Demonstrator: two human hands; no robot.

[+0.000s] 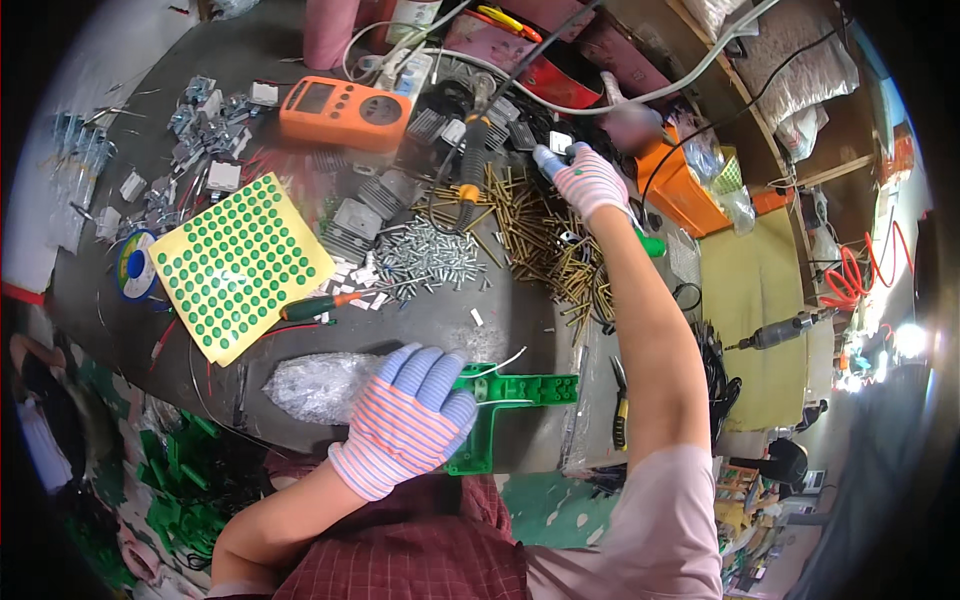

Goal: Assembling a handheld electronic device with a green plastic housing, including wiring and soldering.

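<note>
Left hand (408,420) flat on a green plastic part (510,395) at the near table edge; right hand (590,180) reaching far over the brass pins (545,235).

Green part is T-shaped: long bar runs left-right, free end pointing right, shorter leg dropping toward the person. Left palm is down, fingers together, pressing on it and covering its left end. Thin white wire (500,365) arcs off the top. Right hand is curled around a blue-tipped tool (548,158); the rest of the tool is hidden by the glove, kind unclear. Crinkled clear bag (315,385) sits just left of the left hand, contents unreadable. Yellow square sheet of green dot stickers (240,262) lies tilted at mid-left, orange meter (345,110) behind it, pile of silver screws (430,255) between them and the pins.
</note>
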